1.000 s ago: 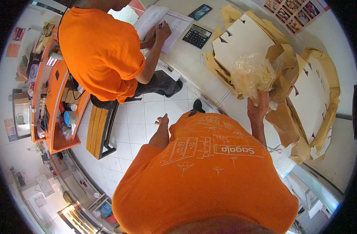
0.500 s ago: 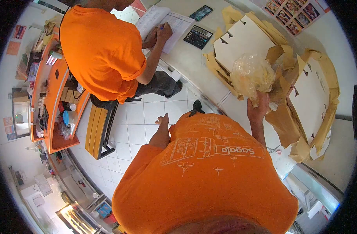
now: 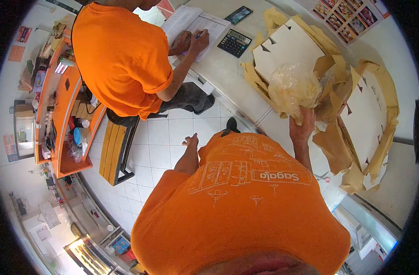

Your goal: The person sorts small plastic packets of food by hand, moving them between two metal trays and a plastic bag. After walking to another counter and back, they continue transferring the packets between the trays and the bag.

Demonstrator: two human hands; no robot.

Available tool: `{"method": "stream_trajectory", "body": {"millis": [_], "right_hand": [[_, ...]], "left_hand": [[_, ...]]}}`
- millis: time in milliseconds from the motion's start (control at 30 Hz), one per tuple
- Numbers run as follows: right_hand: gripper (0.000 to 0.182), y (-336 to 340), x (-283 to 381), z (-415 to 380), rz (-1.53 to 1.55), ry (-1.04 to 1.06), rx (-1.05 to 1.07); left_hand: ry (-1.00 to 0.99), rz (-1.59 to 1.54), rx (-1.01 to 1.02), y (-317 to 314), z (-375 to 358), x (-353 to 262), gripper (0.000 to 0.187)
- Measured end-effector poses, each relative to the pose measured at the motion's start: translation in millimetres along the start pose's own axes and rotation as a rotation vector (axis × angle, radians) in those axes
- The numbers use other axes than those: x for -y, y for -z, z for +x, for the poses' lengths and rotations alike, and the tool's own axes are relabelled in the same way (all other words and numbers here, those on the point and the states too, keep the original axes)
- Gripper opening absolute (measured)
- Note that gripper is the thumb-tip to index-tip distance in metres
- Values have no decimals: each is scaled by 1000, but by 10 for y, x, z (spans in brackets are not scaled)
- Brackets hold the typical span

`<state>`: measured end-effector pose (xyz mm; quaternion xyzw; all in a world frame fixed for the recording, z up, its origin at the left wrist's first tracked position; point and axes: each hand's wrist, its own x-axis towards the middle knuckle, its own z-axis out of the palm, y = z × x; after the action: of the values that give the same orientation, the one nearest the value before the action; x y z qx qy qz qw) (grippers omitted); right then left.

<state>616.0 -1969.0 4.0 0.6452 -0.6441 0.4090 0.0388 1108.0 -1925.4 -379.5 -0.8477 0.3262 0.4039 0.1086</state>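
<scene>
My right hand [image 3: 302, 123] grips the lower edge of a crumpled clear plastic bag [image 3: 292, 89], with its fingertips partly hidden by the plastic. Beneath and behind the bag is a stack of white cardboard sheets [image 3: 287, 48] in torn brown wrapping paper [image 3: 331, 142]. To the right lies a second white stack [image 3: 367, 119], also partly wrapped in brown paper. My left hand [image 3: 190, 140] hangs beside my body above the floor, holding nothing, its fingers loosely bent and apart.
At my left a co-worker in an orange shirt [image 3: 120, 59] writes with a pen in an open notebook [image 3: 214, 30]. A calculator [image 3: 234, 43] and a phone [image 3: 239, 15] lie on the counter [image 3: 227, 73]. A wooden bench [image 3: 115, 151] and an orange shelf unit [image 3: 65, 123] stand farther left.
The plastic bag has shifted slightly left in view, with my right hand still on it. The co-worker's writing hand has moved a little to the right. My left hand is nearly unchanged.
</scene>
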Motion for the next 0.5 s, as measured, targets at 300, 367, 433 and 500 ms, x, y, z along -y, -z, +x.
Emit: {"method": "stream_trajectory", "body": {"millis": [300,367,433,500], "right_hand": [[50,-17,-50,-15,11,2,23],[49,6,13,33,31,4,13],[49,34,41,53,30,-24,43],[48,24,48,65,14,-23,34]], "left_hand": [[-161,161,50,-111,221,198,47],[-117,161,24,-168,284,175,47],[-53,155,30,-160,250,116,48],[-63,165,49,-137,237,94,50]]}}
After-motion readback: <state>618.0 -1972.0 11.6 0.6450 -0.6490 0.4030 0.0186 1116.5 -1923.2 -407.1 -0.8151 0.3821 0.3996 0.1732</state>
